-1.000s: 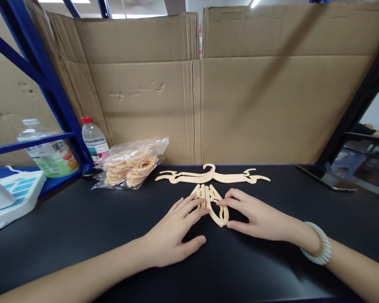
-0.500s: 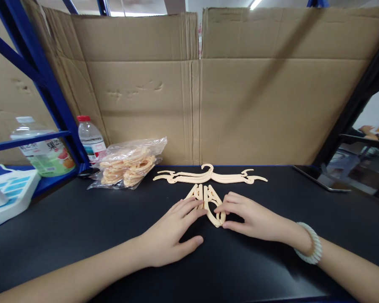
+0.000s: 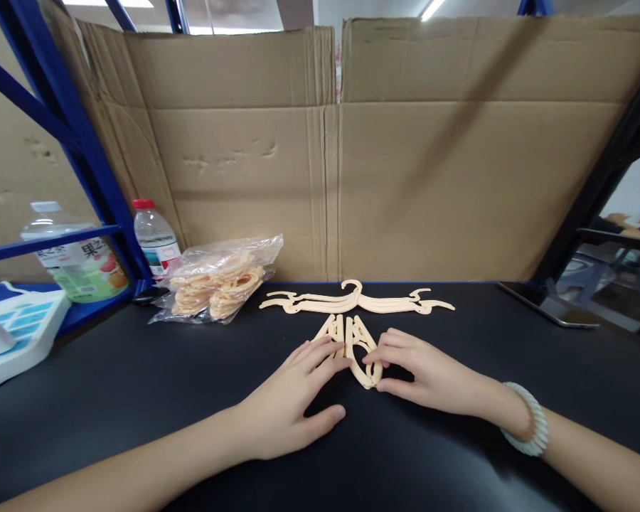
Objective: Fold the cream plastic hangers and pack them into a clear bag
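Head view: the left hand lies flat on the black tabletop, fingers spread and extended, its fingertips resting on the left edge of the folded cream plastic hanger. The right hand comes in from the other side, its thumb and forefinger closed in a pinch on the hanger's lower right tip, the other fingers curled loosely above it. A pale beaded bracelet sits on the right wrist.

Compared with a second ago, very little has shifted: both hands have kept their places against the folded hanger, the right fingers have drawn in slightly tighter toward the tip, and the hanger has not opened or moved across the table. I judge the piece is being held steady between the two hands rather than carried anywhere.

The folded hanger lies directly between the two hands, touching both, its narrow end pointing toward the person. Just beyond it, apart from the hands, an opened cream plastic hanger lies flat with its arms spread. Further left sits a clear plastic bag of cream hangers, then a red-capped water bottle beside the blue shelf frame. Brown cardboard sheets stand behind.
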Tool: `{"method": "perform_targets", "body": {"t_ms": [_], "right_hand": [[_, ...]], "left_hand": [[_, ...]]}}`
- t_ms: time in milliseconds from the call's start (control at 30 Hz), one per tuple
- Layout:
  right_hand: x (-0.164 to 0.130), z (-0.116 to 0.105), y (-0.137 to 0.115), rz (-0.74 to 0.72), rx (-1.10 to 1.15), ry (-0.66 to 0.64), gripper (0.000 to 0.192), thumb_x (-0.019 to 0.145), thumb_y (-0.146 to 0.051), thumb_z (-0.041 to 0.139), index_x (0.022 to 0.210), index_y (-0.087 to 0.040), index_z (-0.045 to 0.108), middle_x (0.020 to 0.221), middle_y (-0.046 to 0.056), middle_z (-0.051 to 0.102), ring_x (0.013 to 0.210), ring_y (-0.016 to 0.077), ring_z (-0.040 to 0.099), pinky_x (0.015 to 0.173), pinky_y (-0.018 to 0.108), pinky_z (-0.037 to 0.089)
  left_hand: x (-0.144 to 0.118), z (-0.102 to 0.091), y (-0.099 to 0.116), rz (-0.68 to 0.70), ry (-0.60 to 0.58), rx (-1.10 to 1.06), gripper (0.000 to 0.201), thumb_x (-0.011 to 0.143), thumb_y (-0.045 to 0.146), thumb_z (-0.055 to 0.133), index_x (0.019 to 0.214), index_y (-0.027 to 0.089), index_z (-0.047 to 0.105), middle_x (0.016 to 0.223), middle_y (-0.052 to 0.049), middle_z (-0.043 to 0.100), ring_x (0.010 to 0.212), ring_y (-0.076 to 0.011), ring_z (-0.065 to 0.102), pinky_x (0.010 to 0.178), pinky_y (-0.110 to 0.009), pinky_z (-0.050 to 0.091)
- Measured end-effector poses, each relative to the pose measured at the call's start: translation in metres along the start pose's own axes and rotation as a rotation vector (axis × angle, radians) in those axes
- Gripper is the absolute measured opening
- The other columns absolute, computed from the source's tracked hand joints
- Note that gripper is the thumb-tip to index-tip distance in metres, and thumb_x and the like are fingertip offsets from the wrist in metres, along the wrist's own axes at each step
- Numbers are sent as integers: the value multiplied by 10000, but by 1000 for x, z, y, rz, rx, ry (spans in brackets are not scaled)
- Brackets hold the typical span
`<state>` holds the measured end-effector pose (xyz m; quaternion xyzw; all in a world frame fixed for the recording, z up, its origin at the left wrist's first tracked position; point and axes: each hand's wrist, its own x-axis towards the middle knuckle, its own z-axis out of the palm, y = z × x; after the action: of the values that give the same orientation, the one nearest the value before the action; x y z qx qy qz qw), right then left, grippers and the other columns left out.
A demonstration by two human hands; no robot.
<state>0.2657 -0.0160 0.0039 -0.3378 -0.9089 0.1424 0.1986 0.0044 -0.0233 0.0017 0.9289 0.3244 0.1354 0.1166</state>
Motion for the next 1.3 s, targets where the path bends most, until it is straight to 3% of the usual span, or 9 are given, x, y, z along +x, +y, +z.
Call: {"method": "perform_targets", "body": {"t_ms": [400,533,667,767,967,1300], "right_hand": [[0,1,6,-12,72,44,273,871,-235,595,1142,-201,591,891,34,576,869,178,529,803,323,453],[0,-2,13,-5,90,64,238,846,-175,585,1083,-192,591,848,12,561,816,151,536,776,299,453],[0,-4,17,39,80,70,277,819,-194,632,1092,-199,585,847,2,567,786,141,543,759,295,449],[0,-3,19,29,86,74,288,830,-212,635,1114,-205,583,860,7,573,804,144,547,770,296,451],[1,0,18,-14,96,62,205,878,-235,595,1080,-209,613,887,28,579,844,159,540,778,300,457],[1,0,16,-14,113,45,181,890,-250,587,1061,-205,625,921,46,581,882,176,527,795,318,463]], "left_hand": [[1,-2,-5,18,95,-54,488,869,289,563,1345,260,459,1433,-89,453,1357,-285,360,1133,-516,267],[6,-9,-20,3,270,-100,232,898,215,484,1109,213,581,1223,-84,602,1202,-233,513,1040,-409,409],[10,-11,-41,-100,355,-92,210,830,81,419,951,182,558,991,-59,620,952,-198,591,872,-357,488],[10,-10,-47,-134,336,-55,247,773,44,425,941,186,536,928,-39,591,901,-194,575,823,-341,487],[9,-9,-39,-28,232,-25,266,805,56,431,991,207,547,1029,-49,548,972,-194,544,885,-328,459],[9,-11,-38,-35,234,-89,225,795,83,442,947,208,552,974,-45,568,926,-190,551,854,-328,475]]}}
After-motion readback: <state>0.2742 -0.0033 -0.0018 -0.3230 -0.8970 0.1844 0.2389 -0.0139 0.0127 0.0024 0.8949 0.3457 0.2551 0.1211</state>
